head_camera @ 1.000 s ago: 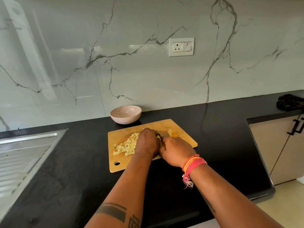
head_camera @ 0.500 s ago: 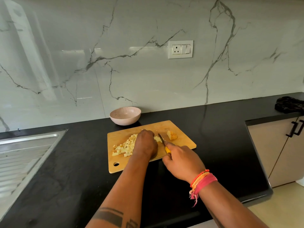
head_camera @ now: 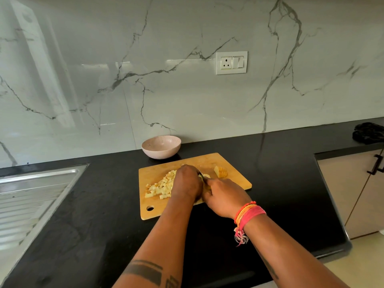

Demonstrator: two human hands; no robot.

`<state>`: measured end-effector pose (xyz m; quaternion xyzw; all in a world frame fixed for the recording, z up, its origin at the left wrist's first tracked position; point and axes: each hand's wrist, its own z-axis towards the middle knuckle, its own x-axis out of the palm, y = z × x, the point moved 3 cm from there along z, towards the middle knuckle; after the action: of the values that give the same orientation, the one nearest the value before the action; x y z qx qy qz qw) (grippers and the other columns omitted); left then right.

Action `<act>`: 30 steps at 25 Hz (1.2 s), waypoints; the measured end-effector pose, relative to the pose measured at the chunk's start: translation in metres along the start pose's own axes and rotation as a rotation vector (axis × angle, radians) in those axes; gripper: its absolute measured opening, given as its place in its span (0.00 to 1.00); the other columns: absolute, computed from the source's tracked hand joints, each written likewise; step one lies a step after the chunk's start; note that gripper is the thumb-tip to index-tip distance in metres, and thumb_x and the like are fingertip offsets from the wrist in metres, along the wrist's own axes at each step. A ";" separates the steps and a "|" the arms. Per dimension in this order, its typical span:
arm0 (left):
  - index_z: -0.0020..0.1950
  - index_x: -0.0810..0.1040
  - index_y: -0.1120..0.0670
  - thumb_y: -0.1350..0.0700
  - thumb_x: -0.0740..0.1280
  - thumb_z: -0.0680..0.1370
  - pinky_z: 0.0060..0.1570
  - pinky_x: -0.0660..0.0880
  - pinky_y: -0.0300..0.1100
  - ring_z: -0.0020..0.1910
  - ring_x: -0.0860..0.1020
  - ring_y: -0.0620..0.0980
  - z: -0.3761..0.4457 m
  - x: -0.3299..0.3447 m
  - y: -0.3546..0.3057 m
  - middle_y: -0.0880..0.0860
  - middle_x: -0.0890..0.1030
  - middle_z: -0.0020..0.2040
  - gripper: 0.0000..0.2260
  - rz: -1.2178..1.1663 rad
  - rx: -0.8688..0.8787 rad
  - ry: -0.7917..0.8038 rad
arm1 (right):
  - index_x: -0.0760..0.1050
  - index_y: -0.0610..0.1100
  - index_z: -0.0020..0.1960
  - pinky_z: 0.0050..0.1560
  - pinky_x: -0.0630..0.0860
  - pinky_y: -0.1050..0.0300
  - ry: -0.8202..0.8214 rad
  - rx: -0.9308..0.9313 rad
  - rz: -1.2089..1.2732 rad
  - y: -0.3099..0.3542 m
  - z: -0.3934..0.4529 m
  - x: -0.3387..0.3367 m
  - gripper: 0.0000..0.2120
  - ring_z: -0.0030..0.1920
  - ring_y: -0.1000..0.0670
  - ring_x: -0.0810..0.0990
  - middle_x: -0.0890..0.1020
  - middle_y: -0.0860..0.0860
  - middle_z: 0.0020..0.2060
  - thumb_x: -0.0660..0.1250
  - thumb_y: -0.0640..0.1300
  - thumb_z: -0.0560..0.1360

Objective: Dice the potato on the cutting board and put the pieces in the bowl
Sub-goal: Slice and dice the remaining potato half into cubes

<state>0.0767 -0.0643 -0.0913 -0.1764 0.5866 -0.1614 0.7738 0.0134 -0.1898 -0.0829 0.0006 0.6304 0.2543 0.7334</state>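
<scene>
My left hand sits curled over the piece of potato I am cutting, fingers tucked down on it so that the piece itself is almost wholly hidden; only a pale sliver shows just beside the knuckles. My right hand is closed round the knife, whose handle is buried in the fist and whose dark blade pokes out between the two hands. I judge raw potato to be firm and stiff under the blade, but wet and slick on its cut faces, so I want it flat side down and pinned from above with fingertips curled back. Left of my hands lies the heap of diced pieces, light, loose and ready to scatter; I would scoop them rather than pinch them. To the right rests a scored chunk, uncut crosswise as yet. All this lies on the cutting board, which rests on the black desk. The bowl stands just beyond the board's far edge, and it looks empty.
</scene>
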 end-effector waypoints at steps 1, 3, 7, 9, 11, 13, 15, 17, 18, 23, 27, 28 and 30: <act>0.59 0.84 0.55 0.60 0.66 0.80 0.52 0.77 0.37 0.53 0.80 0.49 0.000 0.001 0.000 0.53 0.83 0.57 0.11 0.006 -0.003 0.003 | 0.74 0.50 0.69 0.33 0.69 0.60 0.011 -0.003 -0.003 -0.001 -0.005 0.000 0.16 0.36 0.54 0.77 0.76 0.55 0.35 0.59 0.50 0.82; 0.61 0.84 0.55 0.59 0.67 0.80 0.57 0.78 0.40 0.56 0.80 0.50 -0.002 0.001 0.000 0.54 0.82 0.59 0.11 0.015 0.001 -0.005 | 0.72 0.52 0.72 0.31 0.67 0.60 0.026 0.006 -0.006 -0.002 -0.020 0.001 0.19 0.34 0.55 0.77 0.76 0.55 0.34 0.60 0.51 0.82; 0.67 0.81 0.54 0.59 0.67 0.81 0.63 0.74 0.41 0.63 0.77 0.51 -0.001 -0.001 0.000 0.54 0.79 0.66 0.14 0.061 0.057 -0.018 | 0.64 0.54 0.80 0.28 0.66 0.62 0.002 0.039 0.005 -0.002 -0.045 -0.001 0.27 0.30 0.54 0.75 0.77 0.53 0.33 0.58 0.50 0.81; 0.66 0.81 0.55 0.61 0.66 0.81 0.63 0.74 0.41 0.62 0.77 0.51 0.000 -0.003 0.000 0.54 0.78 0.65 0.14 0.084 0.076 -0.011 | 0.64 0.54 0.80 0.28 0.68 0.62 -0.031 0.056 0.025 -0.001 -0.043 -0.003 0.26 0.31 0.54 0.77 0.78 0.53 0.34 0.58 0.50 0.82; 0.64 0.81 0.56 0.60 0.65 0.81 0.62 0.73 0.40 0.61 0.77 0.51 0.000 -0.005 0.001 0.55 0.78 0.63 0.13 0.091 0.082 -0.022 | 0.65 0.54 0.80 0.29 0.69 0.62 -0.052 0.047 0.040 0.002 -0.031 -0.006 0.26 0.33 0.55 0.76 0.77 0.54 0.36 0.58 0.51 0.82; 0.62 0.81 0.57 0.60 0.65 0.81 0.61 0.73 0.39 0.59 0.77 0.50 -0.003 -0.006 0.001 0.55 0.78 0.61 0.11 0.098 0.080 -0.036 | 0.69 0.53 0.77 0.31 0.68 0.62 -0.041 0.024 0.039 0.005 -0.019 -0.005 0.23 0.34 0.55 0.75 0.76 0.55 0.36 0.59 0.51 0.82; 0.60 0.82 0.56 0.60 0.65 0.81 0.58 0.73 0.38 0.57 0.77 0.49 -0.003 -0.005 0.001 0.55 0.79 0.60 0.10 0.093 0.071 -0.042 | 0.73 0.51 0.72 0.32 0.68 0.61 -0.025 0.011 0.025 0.007 -0.011 -0.003 0.19 0.36 0.55 0.76 0.76 0.55 0.37 0.59 0.50 0.82; 0.59 0.83 0.56 0.60 0.66 0.81 0.54 0.73 0.37 0.55 0.78 0.49 -0.002 -0.006 0.001 0.55 0.80 0.58 0.10 0.078 0.051 -0.043 | 0.75 0.50 0.69 0.35 0.71 0.58 -0.014 0.022 0.034 0.007 -0.004 -0.001 0.18 0.39 0.52 0.78 0.79 0.53 0.40 0.59 0.50 0.82; 0.59 0.83 0.56 0.60 0.66 0.81 0.53 0.74 0.37 0.54 0.79 0.49 -0.002 -0.006 0.002 0.54 0.81 0.57 0.10 0.069 0.042 -0.036 | 0.75 0.49 0.69 0.36 0.73 0.57 -0.007 0.028 0.049 0.006 0.000 0.000 0.17 0.39 0.51 0.79 0.80 0.52 0.41 0.59 0.50 0.82; 0.57 0.84 0.56 0.56 0.67 0.82 0.57 0.78 0.40 0.53 0.80 0.49 -0.002 -0.005 0.000 0.54 0.83 0.55 0.08 0.061 0.022 -0.038 | 0.75 0.49 0.70 0.37 0.71 0.59 0.046 0.032 0.079 0.003 0.001 0.005 0.18 0.41 0.51 0.80 0.80 0.53 0.42 0.60 0.50 0.82; 0.61 0.82 0.56 0.57 0.66 0.82 0.55 0.75 0.36 0.55 0.79 0.49 -0.006 -0.001 0.001 0.54 0.81 0.59 0.10 0.074 0.040 -0.074 | 0.73 0.52 0.72 0.29 0.67 0.62 0.067 0.041 0.095 0.000 -0.031 0.002 0.20 0.32 0.54 0.77 0.79 0.54 0.35 0.60 0.50 0.81; 0.62 0.81 0.56 0.57 0.66 0.82 0.53 0.73 0.35 0.56 0.79 0.49 -0.006 -0.002 0.000 0.54 0.79 0.60 0.10 0.060 0.043 -0.085 | 0.72 0.54 0.73 0.28 0.68 0.62 0.044 0.054 0.102 -0.001 -0.037 0.000 0.21 0.31 0.54 0.77 0.80 0.53 0.34 0.60 0.50 0.81; 0.64 0.81 0.55 0.60 0.66 0.81 0.53 0.72 0.36 0.57 0.78 0.50 -0.007 -0.005 -0.001 0.54 0.78 0.62 0.12 0.021 0.052 -0.095 | 0.69 0.55 0.77 0.28 0.69 0.61 -0.024 0.083 0.103 -0.006 -0.043 -0.003 0.24 0.30 0.54 0.77 0.80 0.53 0.34 0.59 0.50 0.81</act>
<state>0.0685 -0.0639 -0.0884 -0.1573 0.5468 -0.1599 0.8067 -0.0243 -0.2099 -0.0909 0.0666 0.6305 0.2657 0.7263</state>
